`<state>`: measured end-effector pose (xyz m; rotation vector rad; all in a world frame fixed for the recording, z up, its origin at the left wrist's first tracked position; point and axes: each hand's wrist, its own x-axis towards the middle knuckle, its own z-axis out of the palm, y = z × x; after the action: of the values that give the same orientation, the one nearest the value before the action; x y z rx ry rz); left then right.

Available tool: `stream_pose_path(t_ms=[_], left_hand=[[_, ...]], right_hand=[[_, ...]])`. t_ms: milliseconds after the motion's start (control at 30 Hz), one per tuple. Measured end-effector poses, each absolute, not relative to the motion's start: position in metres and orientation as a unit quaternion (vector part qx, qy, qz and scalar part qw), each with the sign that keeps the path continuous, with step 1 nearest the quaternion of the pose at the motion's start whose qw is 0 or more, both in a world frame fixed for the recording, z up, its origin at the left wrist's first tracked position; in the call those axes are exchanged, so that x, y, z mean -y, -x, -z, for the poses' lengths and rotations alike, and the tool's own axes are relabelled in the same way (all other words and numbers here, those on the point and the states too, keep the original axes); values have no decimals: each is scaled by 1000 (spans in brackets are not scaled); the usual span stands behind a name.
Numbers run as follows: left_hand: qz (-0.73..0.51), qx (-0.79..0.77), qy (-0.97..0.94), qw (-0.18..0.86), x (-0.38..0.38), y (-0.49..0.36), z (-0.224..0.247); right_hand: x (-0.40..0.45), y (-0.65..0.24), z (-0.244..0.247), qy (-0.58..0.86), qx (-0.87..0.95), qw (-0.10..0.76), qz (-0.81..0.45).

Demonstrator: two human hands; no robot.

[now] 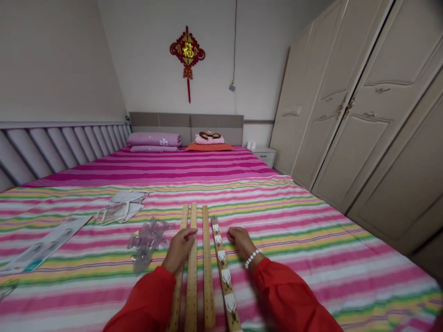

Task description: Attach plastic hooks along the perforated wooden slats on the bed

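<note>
Above the wooden strips, my left hand [180,246] is closed, thumb and fingers curled together; anything inside is hidden or too small to name. Beneath and beside it lie three bare strips with rows of small holes: a left one [184,216], a middle one [191,286] and a right one [207,267]. A fourth wooden strip [220,267] carries several white adhesive hooks [226,276] along its length. Just right of that strip's far end, my right hand [241,240] has its fingers curled closed, apart from the hooks; whatever they may hold does not show.
A heap of clear plastic pieces [148,240] lies left of my left hand. Farther left are flat plastic packets [122,206] and a long packaging card [48,244]. Everything rests on a striped bedsheet [311,258]. A wardrobe [367,110] stands at the right, a railing [58,147] at the left.
</note>
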<state>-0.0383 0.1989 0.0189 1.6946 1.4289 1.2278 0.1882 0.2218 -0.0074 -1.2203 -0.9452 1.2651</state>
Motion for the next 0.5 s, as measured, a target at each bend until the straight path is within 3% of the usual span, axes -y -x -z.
stream_pose_path(t_ms=[200, 500], left_hand=[[-499, -559, -632, 197, -126, 78, 3], [-534, -569, -617, 95, -118, 91, 40]], right_hand=[[-126, -201, -2, 479, 309, 621, -538], [10, -204, 49, 504, 240, 608, -564]])
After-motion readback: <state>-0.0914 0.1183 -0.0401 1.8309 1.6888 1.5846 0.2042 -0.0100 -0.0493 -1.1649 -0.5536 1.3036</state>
